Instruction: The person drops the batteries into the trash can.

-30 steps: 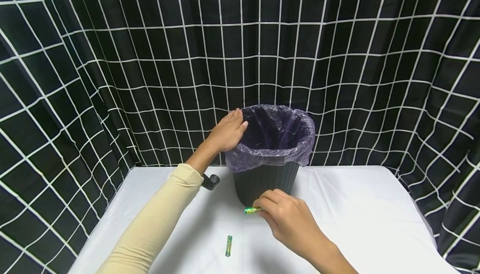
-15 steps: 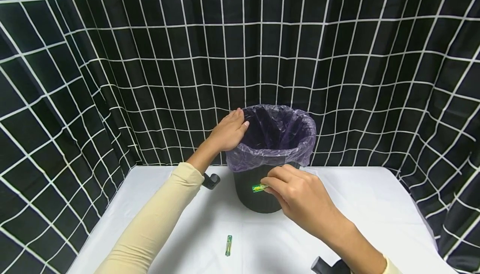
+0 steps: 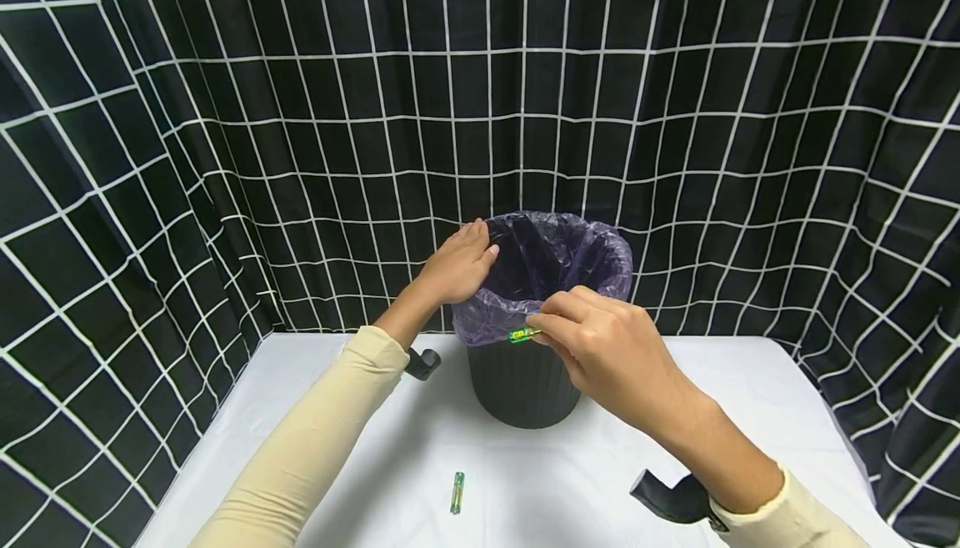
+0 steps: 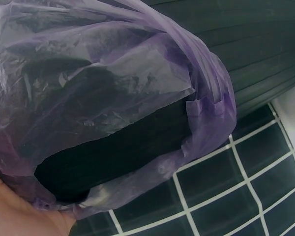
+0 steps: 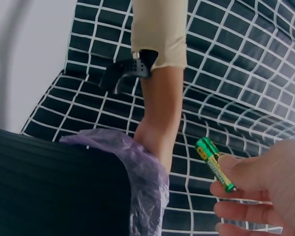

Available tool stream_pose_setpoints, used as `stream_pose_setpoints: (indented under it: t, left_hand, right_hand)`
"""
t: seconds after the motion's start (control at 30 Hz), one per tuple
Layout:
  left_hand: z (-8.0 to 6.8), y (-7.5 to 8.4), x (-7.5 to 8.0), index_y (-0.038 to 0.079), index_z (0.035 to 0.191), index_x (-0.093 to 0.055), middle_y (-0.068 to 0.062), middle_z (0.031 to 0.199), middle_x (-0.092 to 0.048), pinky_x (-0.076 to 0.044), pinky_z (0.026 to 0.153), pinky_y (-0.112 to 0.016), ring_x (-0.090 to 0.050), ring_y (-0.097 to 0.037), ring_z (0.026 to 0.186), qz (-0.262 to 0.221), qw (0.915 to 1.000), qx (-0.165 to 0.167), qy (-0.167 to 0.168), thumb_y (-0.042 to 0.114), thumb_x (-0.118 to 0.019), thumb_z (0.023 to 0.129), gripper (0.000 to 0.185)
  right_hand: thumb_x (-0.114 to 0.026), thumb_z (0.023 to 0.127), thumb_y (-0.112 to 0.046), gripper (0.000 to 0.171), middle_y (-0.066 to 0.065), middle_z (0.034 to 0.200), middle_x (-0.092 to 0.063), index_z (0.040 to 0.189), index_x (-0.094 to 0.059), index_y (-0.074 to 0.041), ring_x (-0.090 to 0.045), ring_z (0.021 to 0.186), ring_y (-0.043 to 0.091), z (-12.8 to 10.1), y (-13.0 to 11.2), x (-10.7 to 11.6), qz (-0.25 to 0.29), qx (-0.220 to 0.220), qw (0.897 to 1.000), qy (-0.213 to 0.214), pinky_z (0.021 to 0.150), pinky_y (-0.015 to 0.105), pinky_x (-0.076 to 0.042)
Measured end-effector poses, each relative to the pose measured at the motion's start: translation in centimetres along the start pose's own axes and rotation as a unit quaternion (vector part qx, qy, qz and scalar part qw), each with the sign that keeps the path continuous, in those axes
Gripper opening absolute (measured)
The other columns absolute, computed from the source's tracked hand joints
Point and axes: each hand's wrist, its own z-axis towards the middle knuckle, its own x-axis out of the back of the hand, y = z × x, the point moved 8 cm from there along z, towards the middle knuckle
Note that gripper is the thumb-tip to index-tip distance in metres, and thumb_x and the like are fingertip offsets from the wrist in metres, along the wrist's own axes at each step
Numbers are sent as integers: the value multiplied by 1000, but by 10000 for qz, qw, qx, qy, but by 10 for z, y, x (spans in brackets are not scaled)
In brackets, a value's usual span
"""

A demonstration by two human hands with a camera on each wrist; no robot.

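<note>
Now a battery hangs at the lip of a lined bin.
At the left, the left hand (image 3: 455,267) lies with relaxed fingers on the purple bag (image 3: 495,323) folded over the rim of the black bin (image 3: 521,381), which stands on the white counter (image 3: 750,414). Nearer the front edge, a second battery (image 3: 457,492) lies loose on the counter. To the right, the right hand (image 3: 600,348) pinches a green battery (image 3: 522,334) between thumb and fingertips, just at the bin's near rim.
</note>
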Motion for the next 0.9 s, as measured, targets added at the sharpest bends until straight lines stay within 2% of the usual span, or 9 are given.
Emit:
stream_pose_setpoints:
  t: [0.3, 0.9]
  left_hand:
    - [2, -1, -1, -6, 158, -18, -19, 168, -13, -9, 127, -37, -10, -30, 156, -18, 10000, 24, -5, 32, -22, 111, 60]
    - [3, -2, -2, -6, 158, -16, -19, 168, -13, -8, 127, -36, -9, -30, 156, 83, 9999, 19, -57, 31, -20, 112, 60]
  right_hand:
    - [-84, 78, 3, 21, 1, 92, -73, 97, -79, -5, -68, 83, 18, 16, 15, 3, -11, 68, 9998, 176, 63, 34, -60]
    - [-82, 81, 1, 16, 1, 91, -73, 96, -80, -6, -68, 78, 18, 29, 57, -20, 71, -377, 9991, -177, 55, 32, -54]
